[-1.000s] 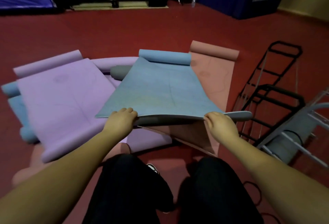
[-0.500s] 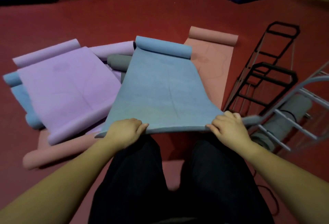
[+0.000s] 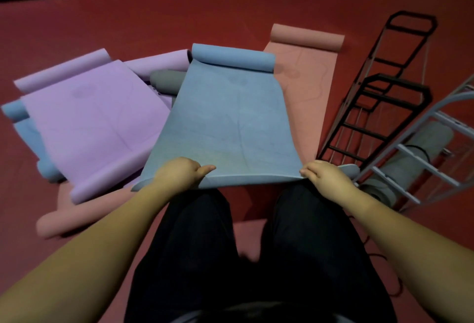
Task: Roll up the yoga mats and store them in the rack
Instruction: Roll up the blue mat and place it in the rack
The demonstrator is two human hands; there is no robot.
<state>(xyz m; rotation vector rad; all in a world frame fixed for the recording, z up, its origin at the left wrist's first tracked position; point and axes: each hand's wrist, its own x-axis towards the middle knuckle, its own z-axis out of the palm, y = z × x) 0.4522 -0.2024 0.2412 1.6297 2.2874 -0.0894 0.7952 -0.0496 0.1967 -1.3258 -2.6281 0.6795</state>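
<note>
A blue yoga mat (image 3: 225,122) stretches out in front of me, its far end curled into a roll. My left hand (image 3: 179,174) grips its near edge on the left, thumb on top. My right hand (image 3: 325,177) grips the same edge on the right. The near edge is lifted off the floor, above my knees. A grey-white rack (image 3: 423,158) lies on the floor at the right with a rolled grey mat (image 3: 407,166) inside it. A black rack (image 3: 382,91) lies beside it, further away.
A purple mat (image 3: 95,122) lies half unrolled at the left over another blue mat (image 3: 28,132). A pink mat (image 3: 305,86) lies under the blue one at the right, another pink mat (image 3: 84,209) near left. A grey roll (image 3: 166,81) sits behind. Red floor (image 3: 179,14) beyond.
Both hands have pulled the blue mat's near edge toward me and lower. The mat now lies straighter and flatter, and my view has tilted down.
</note>
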